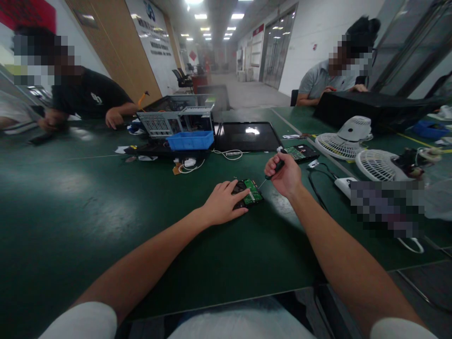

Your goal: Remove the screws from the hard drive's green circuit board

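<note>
A hard drive [253,192] with a green circuit board facing up lies flat on the green table in front of me. My left hand [224,201] spans its left part, thumb by the near edge, one finger over the board, and holds it against the tabletop. Closed around the dark handle of a screwdriver [278,166] is my right hand [287,176], just right of the drive. The thin shaft slants down to the left, its tip by the board's right edge; whether it touches cannot be made out.
Beyond are an open computer case [176,120], a blue tray [190,140], a black panel [247,136] and another circuit-board device [300,152]. White fan parts [344,139] and a power strip [344,186] with cables lie right. Two people sit across the table, one beside a large black case [370,108].
</note>
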`<state>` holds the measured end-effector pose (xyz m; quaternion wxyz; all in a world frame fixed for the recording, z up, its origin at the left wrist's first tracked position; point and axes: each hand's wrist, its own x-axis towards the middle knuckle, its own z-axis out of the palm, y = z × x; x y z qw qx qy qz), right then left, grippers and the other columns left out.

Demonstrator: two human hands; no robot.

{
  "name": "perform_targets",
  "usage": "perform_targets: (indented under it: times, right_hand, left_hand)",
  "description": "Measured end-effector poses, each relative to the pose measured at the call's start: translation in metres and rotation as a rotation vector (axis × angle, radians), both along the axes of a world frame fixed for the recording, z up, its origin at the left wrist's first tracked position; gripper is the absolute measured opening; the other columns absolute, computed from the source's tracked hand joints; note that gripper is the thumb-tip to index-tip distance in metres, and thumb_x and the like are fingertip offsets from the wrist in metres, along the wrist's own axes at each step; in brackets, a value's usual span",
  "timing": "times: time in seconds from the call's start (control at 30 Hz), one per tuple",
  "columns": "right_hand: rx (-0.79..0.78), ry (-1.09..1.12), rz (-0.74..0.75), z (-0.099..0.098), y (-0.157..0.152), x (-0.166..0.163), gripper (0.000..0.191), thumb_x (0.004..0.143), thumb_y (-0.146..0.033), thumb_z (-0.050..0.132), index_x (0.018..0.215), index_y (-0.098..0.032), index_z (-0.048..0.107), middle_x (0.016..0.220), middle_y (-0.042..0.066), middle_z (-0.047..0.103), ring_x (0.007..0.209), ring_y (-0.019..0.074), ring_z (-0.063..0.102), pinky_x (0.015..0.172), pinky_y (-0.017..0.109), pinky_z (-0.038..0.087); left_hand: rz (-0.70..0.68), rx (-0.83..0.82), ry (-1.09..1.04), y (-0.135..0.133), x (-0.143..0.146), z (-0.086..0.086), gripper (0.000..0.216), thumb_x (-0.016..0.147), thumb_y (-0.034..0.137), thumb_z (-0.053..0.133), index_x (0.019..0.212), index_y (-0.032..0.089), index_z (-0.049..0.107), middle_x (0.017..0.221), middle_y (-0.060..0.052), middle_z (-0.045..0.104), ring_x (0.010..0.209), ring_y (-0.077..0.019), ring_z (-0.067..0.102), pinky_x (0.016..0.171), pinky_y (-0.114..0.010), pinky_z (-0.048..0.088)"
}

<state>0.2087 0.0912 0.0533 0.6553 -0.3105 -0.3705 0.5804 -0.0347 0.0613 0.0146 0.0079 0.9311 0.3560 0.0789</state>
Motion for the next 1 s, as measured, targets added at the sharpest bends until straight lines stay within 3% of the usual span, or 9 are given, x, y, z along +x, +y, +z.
perform_targets:
  times: [0.47, 1.0]
  right_hand:
    - [0.079, -0.217, -0.024, 0.002, -0.006, -0.01, 0.031, 0.09, -0.047, 0.057, 0.072, -0.025, 0.044, 0.067, -0.002, 0.04, 0.056, 0.0155, 0.039, 0.056, 0.033, 0.042]
    - [0.114, -0.248, 0.031, 0.003, -0.01, -0.013, 0.03, 0.088, -0.047, 0.06, 0.071, -0.025, 0.049, 0.065, 0.0, 0.044, 0.056, 0.0159, 0.04, 0.056, 0.033, 0.039]
  left_hand:
    - [0.0, -0.014, -0.009, 0.001, 0.0, 0.001, 0.068, 0.096, 0.064, 0.055, 0.156, 0.033, 0.048, 0.162, -0.016, 0.039, 0.142, -0.0438, 0.041, 0.114, -0.061, 0.037]
    - [0.011, -0.004, -0.028, 0.003, 0.001, -0.003, 0.067, 0.095, 0.065, 0.057, 0.155, 0.034, 0.05, 0.162, -0.014, 0.04, 0.143, -0.0421, 0.041, 0.115, -0.06, 0.037]
